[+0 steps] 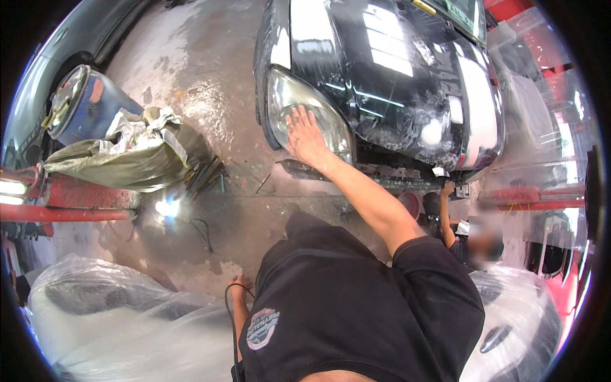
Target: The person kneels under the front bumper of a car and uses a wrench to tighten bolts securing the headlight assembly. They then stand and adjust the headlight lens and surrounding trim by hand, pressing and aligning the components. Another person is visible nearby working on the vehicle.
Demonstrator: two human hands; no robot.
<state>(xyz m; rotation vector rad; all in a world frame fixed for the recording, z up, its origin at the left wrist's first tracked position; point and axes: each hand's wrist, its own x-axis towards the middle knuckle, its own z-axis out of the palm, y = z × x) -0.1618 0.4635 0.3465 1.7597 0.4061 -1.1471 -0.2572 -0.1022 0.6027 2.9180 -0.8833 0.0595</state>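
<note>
My right hand (305, 137) lies flat on the cloudy headlight (324, 121) of a black car (407, 83), fingers stretched out over the lens. Nothing shows in this hand. Whitish smears and bright reflections mark the car's hood. Low at my left side, my left hand (238, 282) appears closed around a thin black cable (227, 305) that loops over it and runs down along the forearm. Its fingers are small in view and partly hidden. The front bumper area below the headlight shows dark, exposed parts.
A crouching co-worker (474, 242) reaches up to the car's front at right. On the left stand a blue drum (95, 105), a stuffed green sack (133, 162), red lift arms (83, 213) and a glowing lamp (168, 207). Clear plastic sheeting (121, 318) covers a vehicle behind me.
</note>
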